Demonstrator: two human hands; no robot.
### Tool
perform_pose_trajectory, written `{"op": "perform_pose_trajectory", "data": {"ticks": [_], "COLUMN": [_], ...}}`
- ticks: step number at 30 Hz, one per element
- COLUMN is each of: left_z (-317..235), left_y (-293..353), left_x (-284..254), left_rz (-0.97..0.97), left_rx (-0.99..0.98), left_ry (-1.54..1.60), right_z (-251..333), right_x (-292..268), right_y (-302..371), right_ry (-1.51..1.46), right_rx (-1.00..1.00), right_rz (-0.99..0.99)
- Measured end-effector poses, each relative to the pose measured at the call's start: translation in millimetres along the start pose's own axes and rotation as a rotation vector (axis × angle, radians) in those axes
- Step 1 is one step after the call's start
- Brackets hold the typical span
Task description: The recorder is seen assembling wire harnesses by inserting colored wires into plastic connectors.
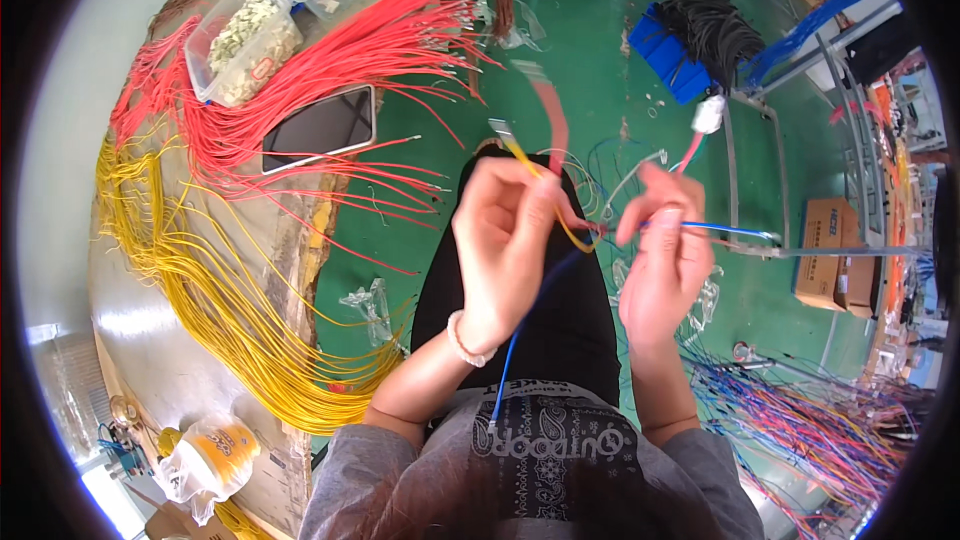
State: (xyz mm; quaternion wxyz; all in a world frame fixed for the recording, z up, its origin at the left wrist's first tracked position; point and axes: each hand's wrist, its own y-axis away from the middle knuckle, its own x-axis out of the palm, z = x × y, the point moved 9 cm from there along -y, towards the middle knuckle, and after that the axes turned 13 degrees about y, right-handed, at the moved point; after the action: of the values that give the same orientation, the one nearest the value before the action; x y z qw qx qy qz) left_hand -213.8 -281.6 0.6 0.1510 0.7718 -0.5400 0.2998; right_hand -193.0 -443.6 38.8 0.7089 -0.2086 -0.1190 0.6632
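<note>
In front of my lap, my left hand [503,240] is closed in a pinch on a yellow wire [519,154], whose metal-tipped end points up and away. Facing it, my right hand [665,255] has thumb and fingers pressed together on a blue wire [735,229] that sticks out to the right. A white connector [708,116] with a red wire stands just above the right hand. Between the hands several thin wires cross, and their joints are too small to make out. A red strip [547,108] beyond the left hand is smeared by motion.
On the table [190,290] at left lie red wires [400,25], yellow wires [230,340], a phone [320,128] and clear bins [243,45] of white connectors. A blue crate [668,55] with black wires stands far right, beyond a cardboard box [836,255]. Mixed wires [800,430] spread at right.
</note>
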Motion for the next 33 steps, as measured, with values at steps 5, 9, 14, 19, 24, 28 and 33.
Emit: {"op": "perform_pose_trajectory", "data": {"ticks": [5, 9, 14, 19, 24, 28, 33], "left_z": [2, -9, -8, -45, -19, -23, -45], "left_y": [20, 30, 34, 23, 13, 5, 11], "left_x": [8, 7, 9, 13, 11, 18, 34], "left_rz": [0.045, 0.078, 0.116, 0.112, 0.098, 0.054, 0.147], "left_rx": [-0.120, -0.016, 0.007, 0.242, 0.136, 0.187, 0.254], "left_ry": [-0.153, -0.348, -0.364, -0.538, -0.297, -0.237, -0.372], "right_z": [-3, -5, -14, -15, -8, -2, -1], "right_x": [25, 32, 28, 30, 41, 41, 34], "right_y": [-2, -6, 1, -6, -8, -15, -11], "right_ry": [0.010, -0.117, -0.268, -0.036, 0.100, -0.098, -0.218], "right_rx": [0.105, 0.259, 0.377, 0.361, 0.275, 0.355, 0.364], "right_rz": [0.215, 0.168, 0.101, 0.204, 0.357, 0.397, 0.453]}}
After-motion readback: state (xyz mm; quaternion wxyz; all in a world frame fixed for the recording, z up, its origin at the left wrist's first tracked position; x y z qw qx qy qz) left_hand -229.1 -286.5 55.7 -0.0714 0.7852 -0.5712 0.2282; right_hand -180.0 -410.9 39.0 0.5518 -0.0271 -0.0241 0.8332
